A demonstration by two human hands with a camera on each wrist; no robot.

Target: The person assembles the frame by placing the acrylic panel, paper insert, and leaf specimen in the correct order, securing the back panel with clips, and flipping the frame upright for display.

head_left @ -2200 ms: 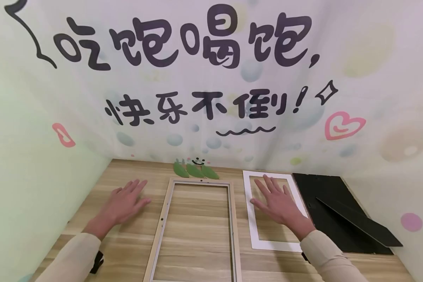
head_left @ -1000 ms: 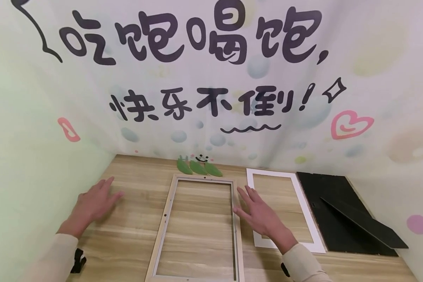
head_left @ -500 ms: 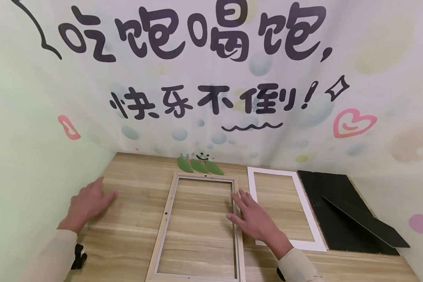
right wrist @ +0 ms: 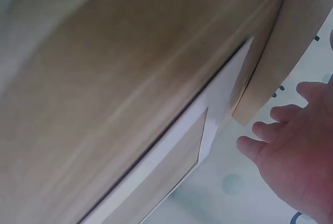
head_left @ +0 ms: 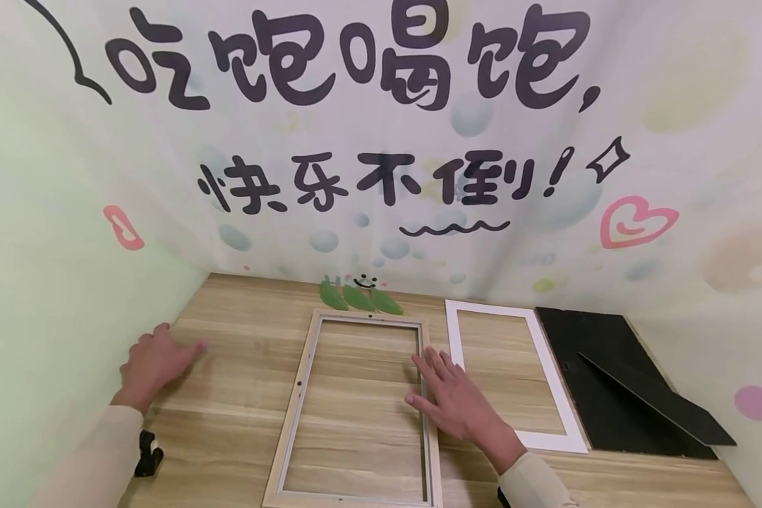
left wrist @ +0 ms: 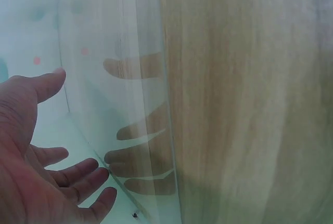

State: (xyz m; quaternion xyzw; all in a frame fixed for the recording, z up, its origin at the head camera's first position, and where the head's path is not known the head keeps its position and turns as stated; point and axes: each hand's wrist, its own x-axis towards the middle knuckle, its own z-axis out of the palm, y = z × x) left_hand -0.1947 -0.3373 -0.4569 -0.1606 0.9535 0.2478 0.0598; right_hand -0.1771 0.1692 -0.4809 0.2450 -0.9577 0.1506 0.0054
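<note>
My left hand (head_left: 159, 363) is at the left side of the table, fingers spread and holding nothing. In the left wrist view it is beside a clear sheet (left wrist: 140, 99) that mirrors its fingers. My right hand (head_left: 460, 398) is over the right bar of a light wooden picture frame (head_left: 292, 416), fingers extended, nothing gripped. The frame lies flat, with bare table showing through its opening. Right of it lies a white mat (head_left: 542, 367), its lower left part covered by the right hand and forearm. A black backing board (head_left: 600, 416) lies further right, its stand leg (head_left: 660, 398) tilted up.
Three green leaves (head_left: 360, 299) lie in a row behind the frame, near the back edge of the wood-grain table (head_left: 228, 444). A printed cloth (head_left: 368, 127) with large lettering hangs behind. Pale walls close in the left and right sides.
My left hand has moved further left across the table. My right hand has gone from above the white mat leftward to the frame's right bar. The frame, mat, board and leaves stay put.
</note>
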